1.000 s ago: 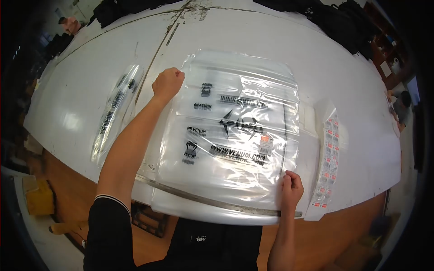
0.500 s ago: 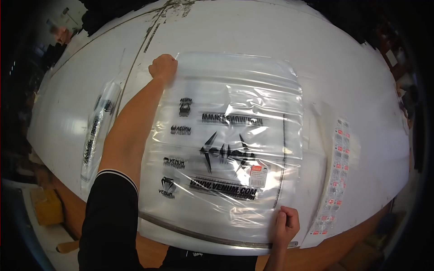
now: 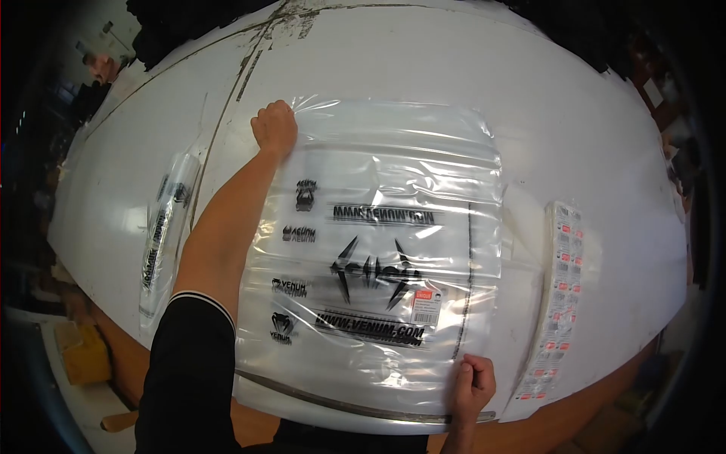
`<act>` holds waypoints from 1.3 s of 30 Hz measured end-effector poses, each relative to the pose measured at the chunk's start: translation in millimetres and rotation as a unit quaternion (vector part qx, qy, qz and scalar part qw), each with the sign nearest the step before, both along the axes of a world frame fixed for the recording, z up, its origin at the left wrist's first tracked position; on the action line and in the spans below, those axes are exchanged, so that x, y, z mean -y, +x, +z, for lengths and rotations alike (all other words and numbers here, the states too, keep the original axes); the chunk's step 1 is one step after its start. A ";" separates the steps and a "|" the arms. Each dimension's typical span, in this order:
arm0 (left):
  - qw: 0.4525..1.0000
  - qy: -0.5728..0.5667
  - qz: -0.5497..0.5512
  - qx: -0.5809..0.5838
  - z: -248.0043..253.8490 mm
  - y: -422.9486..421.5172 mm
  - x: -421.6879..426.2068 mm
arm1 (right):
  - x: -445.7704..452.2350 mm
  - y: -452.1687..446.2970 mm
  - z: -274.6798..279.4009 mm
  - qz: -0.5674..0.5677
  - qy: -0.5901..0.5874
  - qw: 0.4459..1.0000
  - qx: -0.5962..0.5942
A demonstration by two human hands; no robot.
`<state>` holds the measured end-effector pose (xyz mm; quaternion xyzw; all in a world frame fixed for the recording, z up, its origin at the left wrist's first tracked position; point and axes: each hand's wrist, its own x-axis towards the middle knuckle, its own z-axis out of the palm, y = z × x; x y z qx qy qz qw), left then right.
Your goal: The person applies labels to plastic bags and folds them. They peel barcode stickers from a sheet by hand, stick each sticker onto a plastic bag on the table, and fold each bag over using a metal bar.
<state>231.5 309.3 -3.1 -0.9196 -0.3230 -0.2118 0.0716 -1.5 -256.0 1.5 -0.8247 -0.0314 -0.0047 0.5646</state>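
Observation:
A large clear plastic bag [image 3: 363,174] lies flat on the white table in front of me, printed with black VENUM lettering and logos. Its far left corner is gripped in the closed fist of my left hand [image 3: 274,127], and creases fan out from there. My right hand [image 3: 473,382] is curled closed at the bag's near right edge, thumb against fingers, apparently pinching the plastic. A white and red barcode sticker [image 3: 427,306] sits on the bag's lower right part. Along the near edge, a long thin metal strip [image 3: 333,402] runs across; how it lies against the bag is unclear.
On the left lies a narrow folded or rolled clear bag [image 3: 162,234] with black print. To the right, a sheet of red and white stickers [image 3: 560,303] stretches toward the table's front edge. A yellow box [image 3: 85,349] stands below at left. Dark fabric [image 3: 170,30] lies at the far edge.
The whole scene sits slightly lower, as if the camera shifted. Creases at the bag's far left corner look tighter around my left hand. Both hands keep their hold.

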 end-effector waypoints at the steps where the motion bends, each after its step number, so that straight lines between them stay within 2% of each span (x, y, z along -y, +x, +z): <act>1: 1.000 0.003 -0.024 0.012 2.7 -2.3 -0.3 | 0.9 0.1 -2.1 0.013 -0.008 1.000 0.022; 3: 0.997 0.012 -0.072 0.036 12.5 -7.9 -1.6 | 3.0 -1.1 -4.1 0.007 -0.018 1.000 -0.003; 9: 0.998 -0.019 -0.063 -0.006 34.3 -17.5 -8.2 | -5.1 0.1 3.8 -0.032 0.000 0.999 -0.036; 15: 0.976 -0.187 -0.091 0.066 47.4 -30.5 4.7 | -1.1 1.1 -2.8 -0.025 0.011 0.999 -0.023; 21: 0.951 -0.270 -0.118 0.092 62.8 -36.0 13.7 | -2.2 0.8 -5.2 -0.032 0.016 0.999 -0.035; 24: 0.951 -0.271 -0.128 0.081 58.1 -31.2 6.7 | -3.8 1.3 -4.0 -0.032 0.012 0.999 -0.034; 30: 0.936 -0.303 -0.120 0.129 47.5 -24.6 -0.2 | -2.8 1.3 -6.6 -0.033 0.000 0.999 -0.028; 33: 0.957 -0.236 -0.119 0.116 53.1 -24.7 4.6 | -2.6 1.2 -6.6 -0.033 -0.005 0.999 -0.029; 36: 0.956 -0.162 -0.159 0.184 56.4 -23.3 4.0 | -5.1 1.2 -2.6 -0.037 0.001 0.999 -0.034; 39: 0.945 -0.276 -0.128 0.124 79.0 -25.2 13.4 | -1.8 3.0 -7.5 -0.006 -0.028 1.000 0.014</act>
